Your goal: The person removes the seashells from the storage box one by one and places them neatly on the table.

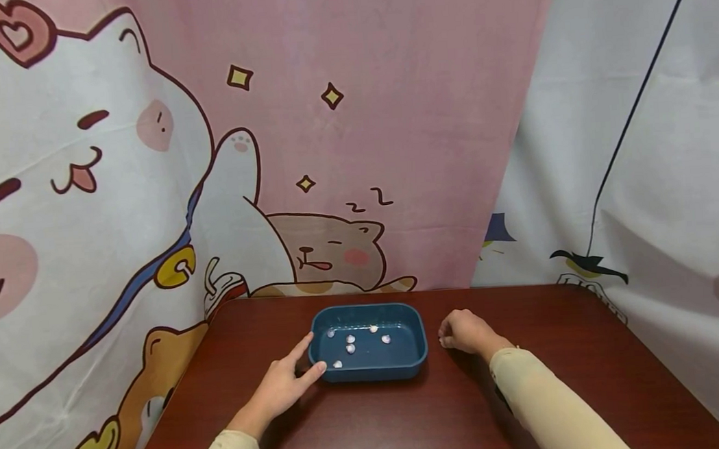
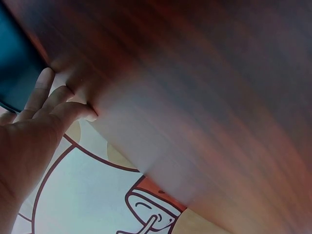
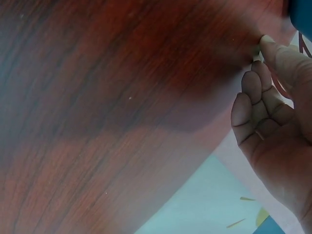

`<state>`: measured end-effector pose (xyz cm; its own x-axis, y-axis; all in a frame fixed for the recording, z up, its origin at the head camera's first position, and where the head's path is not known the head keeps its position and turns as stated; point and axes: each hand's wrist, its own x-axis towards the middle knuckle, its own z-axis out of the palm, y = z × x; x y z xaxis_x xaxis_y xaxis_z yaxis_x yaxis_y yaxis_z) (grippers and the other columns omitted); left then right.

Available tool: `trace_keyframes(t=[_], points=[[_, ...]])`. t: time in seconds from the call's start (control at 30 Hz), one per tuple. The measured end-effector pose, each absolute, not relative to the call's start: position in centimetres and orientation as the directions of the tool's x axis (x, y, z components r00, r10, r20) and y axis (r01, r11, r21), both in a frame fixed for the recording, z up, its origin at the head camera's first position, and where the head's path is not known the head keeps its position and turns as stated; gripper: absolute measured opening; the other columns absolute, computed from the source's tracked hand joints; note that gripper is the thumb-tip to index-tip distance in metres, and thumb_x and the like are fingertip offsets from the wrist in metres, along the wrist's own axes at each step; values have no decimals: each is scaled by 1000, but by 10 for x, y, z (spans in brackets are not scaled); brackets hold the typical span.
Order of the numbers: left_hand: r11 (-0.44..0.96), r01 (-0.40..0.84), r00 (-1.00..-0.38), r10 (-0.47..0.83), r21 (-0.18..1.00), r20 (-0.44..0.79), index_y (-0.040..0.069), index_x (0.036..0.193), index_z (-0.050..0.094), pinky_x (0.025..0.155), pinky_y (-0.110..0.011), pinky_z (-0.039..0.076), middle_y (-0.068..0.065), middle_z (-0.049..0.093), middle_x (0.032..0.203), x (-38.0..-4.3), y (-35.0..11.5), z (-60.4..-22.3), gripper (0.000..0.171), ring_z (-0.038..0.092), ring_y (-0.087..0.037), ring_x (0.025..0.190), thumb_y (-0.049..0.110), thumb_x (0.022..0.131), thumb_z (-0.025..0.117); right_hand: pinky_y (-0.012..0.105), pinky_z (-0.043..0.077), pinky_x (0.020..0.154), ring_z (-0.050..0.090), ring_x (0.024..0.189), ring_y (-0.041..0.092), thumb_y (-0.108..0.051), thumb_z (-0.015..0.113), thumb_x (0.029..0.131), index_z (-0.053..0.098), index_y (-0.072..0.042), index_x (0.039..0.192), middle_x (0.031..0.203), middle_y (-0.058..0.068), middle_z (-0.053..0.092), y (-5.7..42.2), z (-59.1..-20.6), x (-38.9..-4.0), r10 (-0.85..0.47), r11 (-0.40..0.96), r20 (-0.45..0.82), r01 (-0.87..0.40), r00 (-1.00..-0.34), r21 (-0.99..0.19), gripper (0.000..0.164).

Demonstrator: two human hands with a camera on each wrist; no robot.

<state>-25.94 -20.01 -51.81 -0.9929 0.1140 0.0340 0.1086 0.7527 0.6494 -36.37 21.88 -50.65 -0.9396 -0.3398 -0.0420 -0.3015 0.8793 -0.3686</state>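
A blue rectangular dish (image 1: 368,373) with a raised rim stands on the table, with several small, pale, roundish pieces (image 1: 350,339) inside it. Their exact kind is too small to make out. At the dish's left side, my left hand (image 1: 283,384) spreads its thumb and index finger, whose tips touch the rim. The left wrist view shows its other fingers (image 2: 63,109) bent lightly near the tabletop. To the right of the dish and apart from it, my right hand (image 1: 468,331) is low over the table with curled fingers. Whether anything small sits between its thumb and index finger is hidden.
The dark reddish-brown table (image 1: 470,417) reaches back to a cartoon-printed cloth (image 1: 422,145) hanging behind it. More printed cloth runs along the left and right sides. A dark line (image 1: 636,98) slants down the right-hand cloth.
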Motion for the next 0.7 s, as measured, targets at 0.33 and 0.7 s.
trace_keyframes(t=[0.33, 0.7], points=[[749, 137, -990, 123, 649, 67, 23, 166, 42, 104, -59, 56, -12, 76, 129, -258, -200, -519, 78, 71, -21, 109, 53, 100, 71, 37, 56, 76, 60, 81, 16, -7, 83, 91, 80, -11, 92, 91, -1, 75, 222, -512, -364, -330, 851, -26, -285, -944, -441, 5], [747, 137, -990, 125, 650, 65, 23, 166, 41, 101, -56, 58, -7, 78, 120, -259, -200, -519, 77, 70, -17, 103, 52, 101, 70, 40, 60, 81, 64, 87, 17, -7, 85, 89, 81, -9, 99, 97, 1, 77, 222, -511, -364, -323, 842, -29, -273, -946, -466, 10]])
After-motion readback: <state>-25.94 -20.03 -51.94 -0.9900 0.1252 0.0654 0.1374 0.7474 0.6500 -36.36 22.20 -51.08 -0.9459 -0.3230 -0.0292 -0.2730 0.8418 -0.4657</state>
